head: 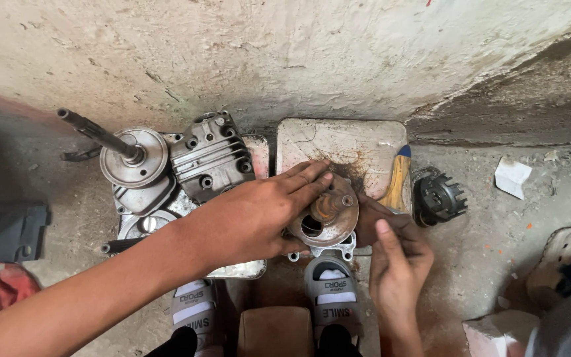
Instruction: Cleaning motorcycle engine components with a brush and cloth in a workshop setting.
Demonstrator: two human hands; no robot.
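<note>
While the rough plaster wall (338, 59) fills the top of the view, a pale stone slab (358, 142) lies on the dusty floor (484, 238) at its foot. Left of the slab, a pile of grey engine parts sits on a tray: a finned casing (209, 158) and a round disc with a long shaft (130, 155) sticking up and to the left.

On the near edge of the slab rests a round, rusty metal housing (328, 215) with a stub in its middle. The left hand (252, 218) lies over its left side, fingers stretched flat across the top, pressing rather than clasping. The right hand (398, 258) touches its right rim with bent fingers; whether it actually pinches the rim I cannot quite tell.

Just right of the housing lies a yellow-handled tool (398, 175), then a small black toothed gear (439, 196). Below, two grey sandals (330, 291) show. A scrap of white paper (513, 176) lies further right.
</note>
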